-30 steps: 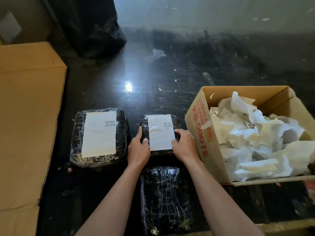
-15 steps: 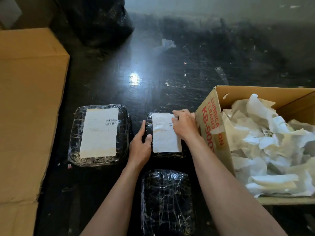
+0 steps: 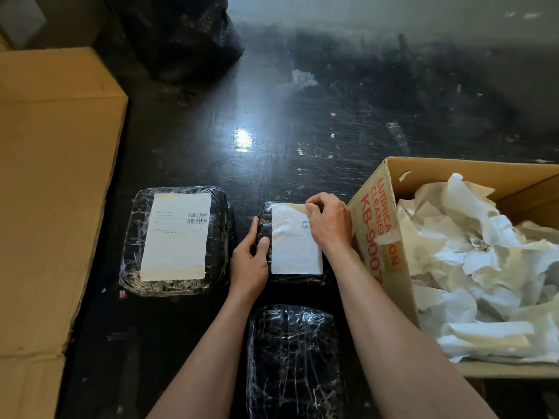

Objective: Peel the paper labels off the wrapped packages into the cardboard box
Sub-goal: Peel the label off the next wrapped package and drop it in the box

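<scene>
You are working with three black packages wrapped in clear film. The large package point(image 3: 177, 240) is lying at the left with its white label point(image 3: 176, 235) still stuck flat. The small package point(image 3: 290, 243) is sitting in the middle, just beside the cardboard box point(image 3: 378, 225), and it too is carrying a label point(image 3: 295, 246). The third package point(image 3: 292, 361) is lying nearest you, between your forearms, and is showing no label on its top. So you are looking at two labels still on packages.

Your left hand point(image 3: 249, 264) is bracing the small package's left edge, thumb lying on top and fingers point(image 3: 255, 229) curled against the side. Your right hand point(image 3: 329, 222) is resting over the label's far right corner, fingers point(image 3: 313, 205) pressed together and pinching at that corner; whether the corner is already lifting, you cannot tell.

The one open cardboard box, printed in red lettering, is sitting at your right, heaped with crumpled peeled paper point(image 3: 472, 267), too many pieces to count. One flattened cardboard sheet point(image 3: 51, 182) is lying at the left.

Everything is resting on a dark, glossy, scratched floor point(image 3: 302, 140) dotted with small paper scraps and reflecting a bright light. A black plastic bag point(image 3: 184, 34) is standing at the far end against a pale wall point(image 3: 393, 16).
</scene>
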Demonstrator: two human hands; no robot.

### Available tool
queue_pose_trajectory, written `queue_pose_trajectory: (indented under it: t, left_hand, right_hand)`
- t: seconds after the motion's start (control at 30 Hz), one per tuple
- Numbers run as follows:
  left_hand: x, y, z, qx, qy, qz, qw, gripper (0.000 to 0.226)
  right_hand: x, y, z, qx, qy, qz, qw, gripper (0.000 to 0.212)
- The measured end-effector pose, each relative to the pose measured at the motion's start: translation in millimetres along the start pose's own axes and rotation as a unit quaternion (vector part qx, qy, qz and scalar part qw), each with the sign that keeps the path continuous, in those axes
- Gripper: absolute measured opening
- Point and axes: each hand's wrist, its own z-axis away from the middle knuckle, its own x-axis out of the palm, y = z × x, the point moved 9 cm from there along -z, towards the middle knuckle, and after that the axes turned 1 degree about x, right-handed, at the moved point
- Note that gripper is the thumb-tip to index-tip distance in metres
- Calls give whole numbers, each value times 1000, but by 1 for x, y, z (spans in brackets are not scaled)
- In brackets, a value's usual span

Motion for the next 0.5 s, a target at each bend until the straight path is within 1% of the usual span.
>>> queue_pose_trajectory:
  t: [0.1,0.2,0.3,0.33,0.37,0.47,0.5]
  left_hand:
    - [-1,0,-1,2,2,-9,1000,51]
    - [0,2,-2,4,-2,-27,1000,53]
    - [1,3,-3,-1,6,-31,1000,53]
    - [1,4,-4,-3,9,-29,1000,52]
    - [1,4,-5,-3,10,-29,1000,51]
    - [0,5,-5,4,9,-42,999,52]
    - [-1,4,-5,5,10,-45,999,52]
  right_hand:
    - [4,3,4,-9,-4,-3,1000,15]
    - [3,1,5,-21,-13,-5,1000,6]
    - [3,-2,1,-15,-42,-1,999,45]
    - [2,-3,-1,-11,-48,4,999,50]
    - [2,-4,-2,-8,-55,11,998,47]
    - [4,-6,-1,8,-53,41,998,16]
    - [4,-7,-1,11,-45,42,998,12]
